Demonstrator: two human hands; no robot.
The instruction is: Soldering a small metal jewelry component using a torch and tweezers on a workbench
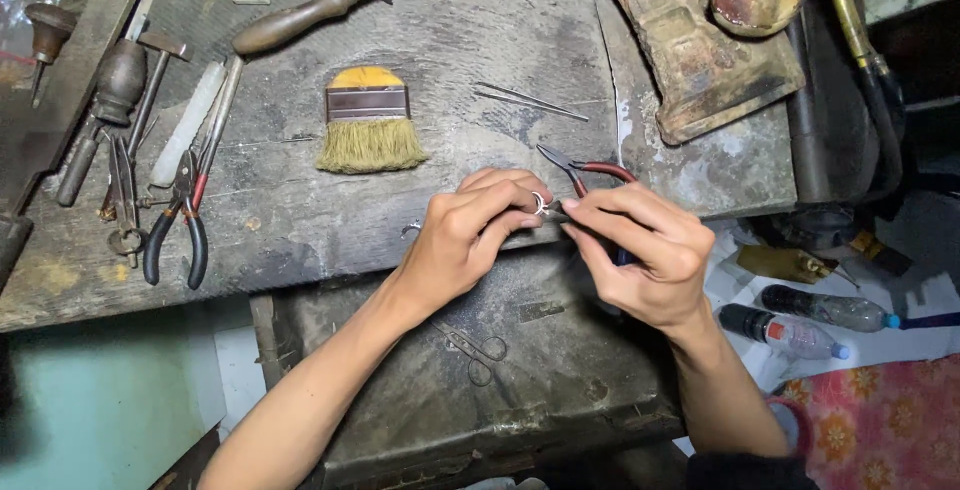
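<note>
Betw. 2 hands (560,240): 1 ring (540,203)

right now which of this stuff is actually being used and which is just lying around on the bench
In use:
- left hand pinching a small silver ring
- right hand holding red-handled pliers beside the ring

Lying about:
- flat brush
- dark-handled pliers
- wooden-handled tool
- small hammer
- tweezers
- scissors
- two plastic bottles

Two bare hands meeting fingertip to fingertip

The left hand (462,240), forearm reaching in from 7 o'clock, curls its fingers in a pinch; the right hand (640,250), forearm from 5 o'clock, pinches towards 9 o'clock.
</note>
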